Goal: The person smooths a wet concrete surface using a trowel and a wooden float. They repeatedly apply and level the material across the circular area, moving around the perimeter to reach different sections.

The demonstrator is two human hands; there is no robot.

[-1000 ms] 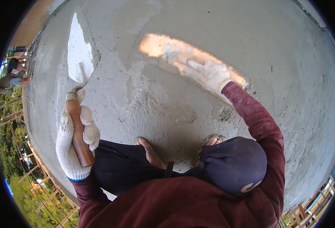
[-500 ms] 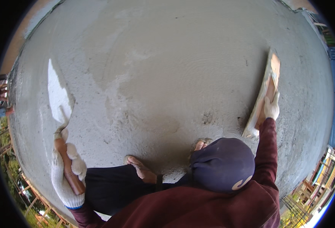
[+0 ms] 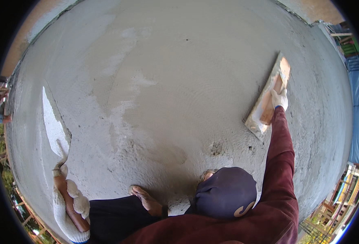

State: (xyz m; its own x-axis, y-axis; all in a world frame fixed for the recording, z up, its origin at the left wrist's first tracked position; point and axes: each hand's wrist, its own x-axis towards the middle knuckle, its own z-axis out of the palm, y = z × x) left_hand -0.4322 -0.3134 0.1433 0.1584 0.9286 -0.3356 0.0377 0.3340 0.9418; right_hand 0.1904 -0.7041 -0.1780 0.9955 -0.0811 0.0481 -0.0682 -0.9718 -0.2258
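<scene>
Since the earlier frames the wooden float [image 3: 267, 99] has swept from the upper middle of the wet cement surface [image 3: 179, 73] out to its right side, the right arm now stretched nearly straight. The right hand [image 3: 279, 99], in a white knit glove, is closed around the float's handle, and the board lies flat against the cement. The left hand [image 3: 67, 205], also gloved, is wrapped tight around the brown wooden handle of a pointed trowel [image 3: 54, 126], whose blade lies on the surface at the far left, well apart from the float. A bare foot [image 3: 146, 199] rests on the cement near the lower edge, beside a dark blue cap [image 3: 226, 193].

The reach looks like the main risk: with the arm this extended, pressure on the float may turn uneven, so one edge could dig in and leave a ridge. Weight shifting forward could also press the foot deeper and mark the soft surface. The rougher patch [image 3: 216, 148] below the float appears unsmoothed.
</scene>
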